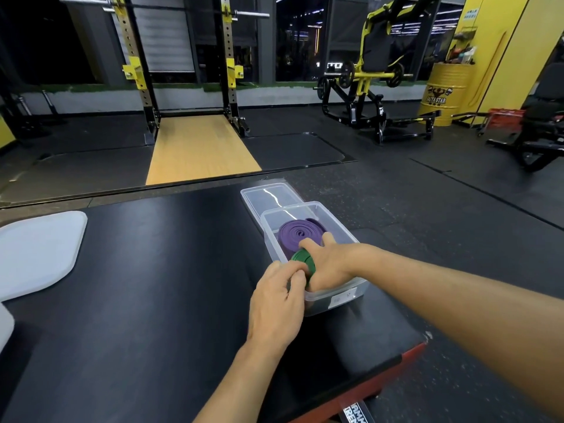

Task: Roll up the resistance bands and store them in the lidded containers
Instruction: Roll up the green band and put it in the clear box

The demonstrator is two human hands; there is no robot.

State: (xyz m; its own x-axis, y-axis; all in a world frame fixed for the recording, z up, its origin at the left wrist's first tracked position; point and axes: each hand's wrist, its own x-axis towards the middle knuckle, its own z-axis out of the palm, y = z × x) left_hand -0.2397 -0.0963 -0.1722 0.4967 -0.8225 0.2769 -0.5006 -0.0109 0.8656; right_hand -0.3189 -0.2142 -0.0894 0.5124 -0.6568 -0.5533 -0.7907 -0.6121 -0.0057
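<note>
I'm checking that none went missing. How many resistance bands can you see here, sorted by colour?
purple band: 1
green band: 1
Total: 2

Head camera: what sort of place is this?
Almost certainly a gym: a squat rack with a barbell stands ahead, a yellow plate-loaded machine to its right, and black rubber flooring.
</note>
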